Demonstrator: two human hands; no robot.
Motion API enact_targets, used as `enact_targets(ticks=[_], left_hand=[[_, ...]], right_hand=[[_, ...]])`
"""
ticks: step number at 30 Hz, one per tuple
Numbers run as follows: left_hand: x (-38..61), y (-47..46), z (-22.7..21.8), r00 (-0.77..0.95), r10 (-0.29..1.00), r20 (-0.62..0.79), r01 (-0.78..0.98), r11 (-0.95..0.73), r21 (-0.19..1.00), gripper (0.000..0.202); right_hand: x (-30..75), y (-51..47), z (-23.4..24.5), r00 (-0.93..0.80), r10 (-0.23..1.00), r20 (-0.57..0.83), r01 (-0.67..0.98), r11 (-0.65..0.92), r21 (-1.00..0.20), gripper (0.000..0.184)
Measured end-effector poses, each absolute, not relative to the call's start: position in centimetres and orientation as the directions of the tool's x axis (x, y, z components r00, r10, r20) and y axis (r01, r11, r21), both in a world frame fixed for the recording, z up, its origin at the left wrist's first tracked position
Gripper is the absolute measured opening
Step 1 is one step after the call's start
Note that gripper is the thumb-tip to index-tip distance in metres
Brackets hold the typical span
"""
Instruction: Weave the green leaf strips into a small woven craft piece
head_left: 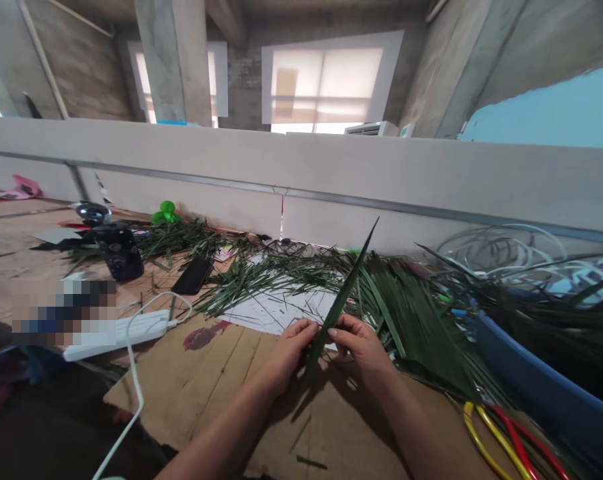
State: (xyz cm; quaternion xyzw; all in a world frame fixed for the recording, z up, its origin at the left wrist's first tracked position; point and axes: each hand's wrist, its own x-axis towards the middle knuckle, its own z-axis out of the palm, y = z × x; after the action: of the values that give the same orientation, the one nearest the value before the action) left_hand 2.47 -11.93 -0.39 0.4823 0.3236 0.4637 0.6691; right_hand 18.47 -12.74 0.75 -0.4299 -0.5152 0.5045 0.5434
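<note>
A long green palm-like leaf strip (pixel 342 298) stands tilted between my hands, its pointed tip up toward the wall. My left hand (pixel 295 347) pinches its lower part from the left. From the right, my right hand (pixel 357 340) grips the same strip between thumb and fingers. Both hands are above a sheet of brown cardboard (pixel 216 380), where a few small leaf scraps (pixel 311 461) lie. Just right of my right hand is a broad pile of green leaves (pixel 406 303). The lower fingers of both hands are partly hidden.
Cut leaf pieces (pixel 281 273) heap along the back over white paper (pixel 266 308). At left are a white power strip (pixel 116 335) with a cable, a black phone (pixel 194 275) and a dark cup (pixel 119 250). Scissors with red and yellow handles (pixel 506 437) and a blue tub (pixel 536 380) are at right.
</note>
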Motion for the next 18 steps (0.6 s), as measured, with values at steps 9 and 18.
enact_targets(ticks=[9, 18], left_hand=[[2.34, -12.09, -0.3, 0.444, 0.896, 0.02, -0.304, 0.13, 0.944, 0.041], [2.59, -12.0, -0.19, 0.313, 0.933, 0.179, -0.122, -0.147, 0.982, 0.038]], right_hand=[[18.59, -12.48, 0.36, -0.036, 0.992, 0.119, -0.109, 0.114, -0.987, 0.022], [18.33, -12.6, 0.45, 0.016, 0.996, 0.082, -0.103, 0.084, -0.991, 0.026]])
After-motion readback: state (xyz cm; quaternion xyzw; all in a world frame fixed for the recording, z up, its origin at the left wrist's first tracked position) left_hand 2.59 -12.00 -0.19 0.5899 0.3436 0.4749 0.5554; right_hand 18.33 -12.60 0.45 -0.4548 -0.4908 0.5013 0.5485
